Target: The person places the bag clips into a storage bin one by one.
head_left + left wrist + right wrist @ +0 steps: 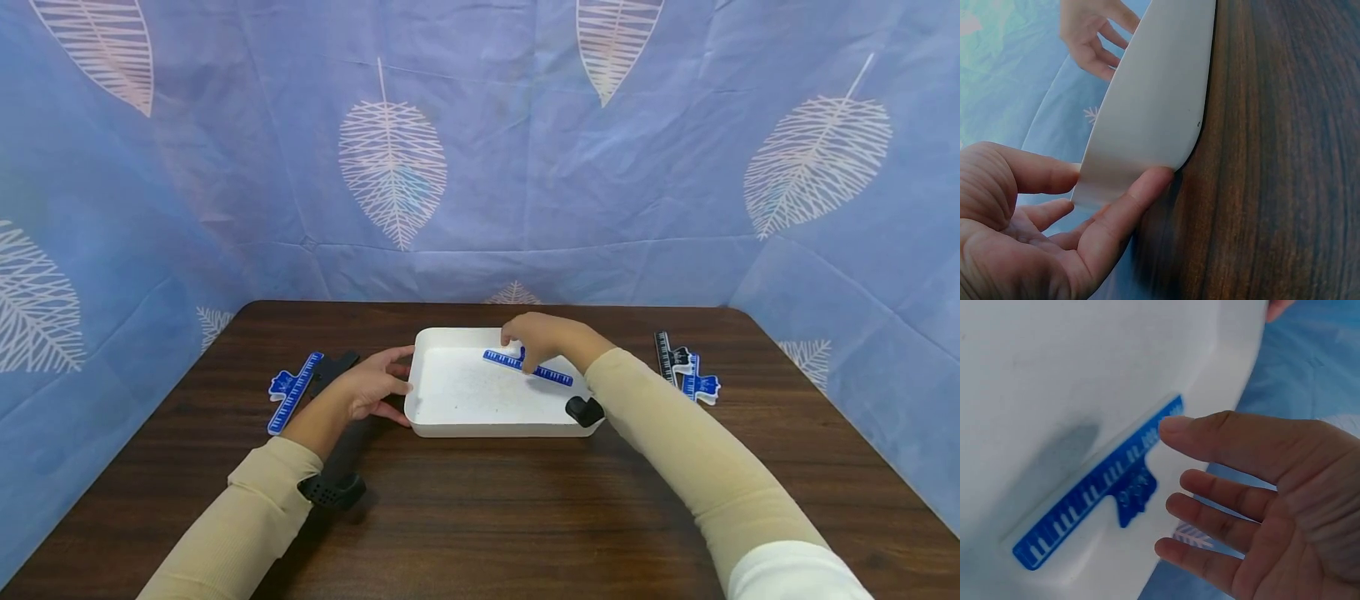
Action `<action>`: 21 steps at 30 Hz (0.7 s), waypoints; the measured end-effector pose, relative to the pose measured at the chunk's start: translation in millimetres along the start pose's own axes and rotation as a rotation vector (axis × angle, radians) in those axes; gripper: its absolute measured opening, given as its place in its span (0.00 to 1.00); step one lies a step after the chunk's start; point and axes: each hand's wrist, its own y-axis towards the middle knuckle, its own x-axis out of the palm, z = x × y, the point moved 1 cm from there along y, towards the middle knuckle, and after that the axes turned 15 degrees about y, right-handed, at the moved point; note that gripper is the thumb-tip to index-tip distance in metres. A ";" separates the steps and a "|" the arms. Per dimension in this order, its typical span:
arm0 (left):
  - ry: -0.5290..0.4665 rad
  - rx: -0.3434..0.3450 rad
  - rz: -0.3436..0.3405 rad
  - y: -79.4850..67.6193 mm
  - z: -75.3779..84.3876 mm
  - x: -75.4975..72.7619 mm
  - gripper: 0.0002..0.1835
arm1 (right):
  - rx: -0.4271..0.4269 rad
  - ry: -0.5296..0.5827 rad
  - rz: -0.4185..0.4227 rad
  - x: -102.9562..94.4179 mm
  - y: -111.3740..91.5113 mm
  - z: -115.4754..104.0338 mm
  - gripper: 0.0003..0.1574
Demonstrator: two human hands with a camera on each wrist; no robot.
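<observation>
A shallow white tray (487, 408) stands on the table. My left hand (372, 385) touches its left end, fingers spread. In the left wrist view, the thumb (1141, 194) rests at the tray's lower corner and another fingertip meets its rim. Inside the tray is a blue page clip with a piano-key pattern (553, 377). My right hand (551, 336) hangs over that clip with its fingers apart. In the right wrist view, one fingertip overlaps the end of the blue clip (1097, 481); whether it touches I cannot tell. The clip's shadow falls beside it on the tray floor.
Left of the tray lie another blue clip (295, 396) and a black clip (330, 372), partly behind the left hand. On the right, a black clip (664, 358) lies against a blue clip (692, 379). A blue leaf-patterned cloth (480, 167) hangs behind the table.
</observation>
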 end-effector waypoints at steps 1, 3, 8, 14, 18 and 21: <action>-0.001 0.000 0.001 0.3 -0.2 0.0 0.39 | -0.011 0.009 0.012 -1.7 -3.2 0.1 0.35; -0.001 0.002 0.000 0.8 -0.6 -0.2 0.39 | -0.031 0.030 0.041 -5.5 -9.5 0.0 0.36; 0.001 0.002 0.000 1.7 -2.1 -1.5 0.39 | -0.083 0.068 0.103 -13.7 -24.4 0.8 0.34; -0.004 0.005 -0.004 1.8 -2.8 -1.7 0.39 | -0.117 0.090 0.161 -13.1 -37.5 12.1 0.32; -0.011 0.007 -0.007 2.5 -2.5 -1.1 0.39 | -0.115 0.121 0.206 -9.5 -46.9 20.3 0.31; -0.011 0.001 -0.004 3.0 -2.6 -1.1 0.39 | -0.115 0.132 0.243 -7.0 -54.1 24.3 0.31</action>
